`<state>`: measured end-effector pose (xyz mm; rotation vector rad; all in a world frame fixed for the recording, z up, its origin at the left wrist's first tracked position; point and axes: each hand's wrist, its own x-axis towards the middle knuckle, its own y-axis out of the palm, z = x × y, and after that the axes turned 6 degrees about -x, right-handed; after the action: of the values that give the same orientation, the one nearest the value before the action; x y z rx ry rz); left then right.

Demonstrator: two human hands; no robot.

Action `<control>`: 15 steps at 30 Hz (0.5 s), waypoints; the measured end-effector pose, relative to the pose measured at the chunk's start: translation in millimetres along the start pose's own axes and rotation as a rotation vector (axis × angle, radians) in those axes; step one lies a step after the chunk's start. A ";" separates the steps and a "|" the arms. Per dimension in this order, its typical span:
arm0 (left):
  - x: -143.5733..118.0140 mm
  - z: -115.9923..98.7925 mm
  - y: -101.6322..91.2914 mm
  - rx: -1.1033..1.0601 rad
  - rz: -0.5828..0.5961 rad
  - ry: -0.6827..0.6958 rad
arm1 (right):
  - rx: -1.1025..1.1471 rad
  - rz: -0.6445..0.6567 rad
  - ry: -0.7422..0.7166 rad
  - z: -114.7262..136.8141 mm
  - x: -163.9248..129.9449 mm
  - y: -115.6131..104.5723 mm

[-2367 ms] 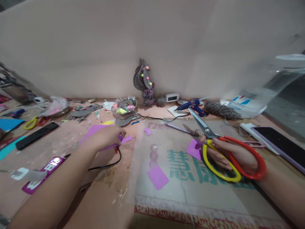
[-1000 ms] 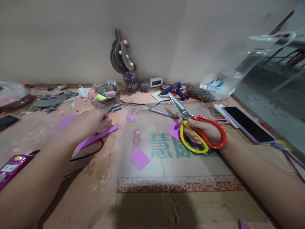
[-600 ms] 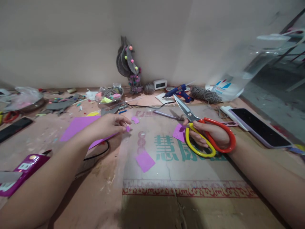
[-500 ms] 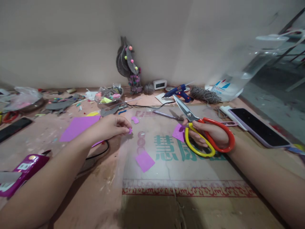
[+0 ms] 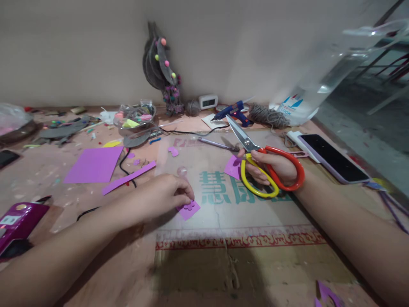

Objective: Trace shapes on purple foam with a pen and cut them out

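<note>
My left hand (image 5: 174, 192) pinches a small purple cut-out shape (image 5: 189, 205), held over or against a purple square (image 5: 188, 212) lying on the cardboard sheet. A pair of scissors (image 5: 247, 143) with one red and one yellow handle rests in my right hand (image 5: 276, 168), blades pointing up and away to the left. Beside those fingers lies another purple piece (image 5: 232, 167). A little curved purple scrap (image 5: 173, 151) sits farther back, near a pen (image 5: 217, 144). To the left are a large purple sheet (image 5: 92, 165) and a narrow purple strip (image 5: 129, 178).
A blue glue gun (image 5: 234, 113), grey yarn (image 5: 270, 115) and a white digital clock (image 5: 208, 102) stand along the wall. At the right is a phone (image 5: 334, 157); behind it, a clear plastic container (image 5: 329, 81). A bowl of scraps (image 5: 136, 118) sits back left, near a black cord (image 5: 123, 164).
My left hand has moved toward me and slightly right, bringing the small purple shape to the purple square. My right hand still holds the scissors. The camera view has shifted a little.
</note>
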<state>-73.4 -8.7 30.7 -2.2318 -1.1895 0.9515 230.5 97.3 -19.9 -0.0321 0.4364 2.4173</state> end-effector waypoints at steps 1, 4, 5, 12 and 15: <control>-0.4 -1.0 1.6 0.024 -0.010 -0.009 | 0.000 -0.002 0.004 -0.4 -0.1 -0.9; -1.4 -1.5 6.8 0.062 -0.039 -0.033 | -0.002 0.004 0.008 -1.1 0.2 -2.4; -1.9 -1.0 8.6 0.070 -0.047 -0.031 | -0.003 0.009 0.003 -1.2 0.5 -2.4; -6.0 -2.3 15.2 0.140 -0.109 0.014 | 0.006 0.033 -0.032 -0.5 2.2 0.8; -6.0 -4.7 11.6 0.109 -0.085 0.006 | -0.007 0.015 -0.023 2.0 1.4 3.9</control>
<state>-66.0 -20.2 28.5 -2.0810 -1.1910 0.9521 227.1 96.0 -16.9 -0.0042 0.4189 2.4320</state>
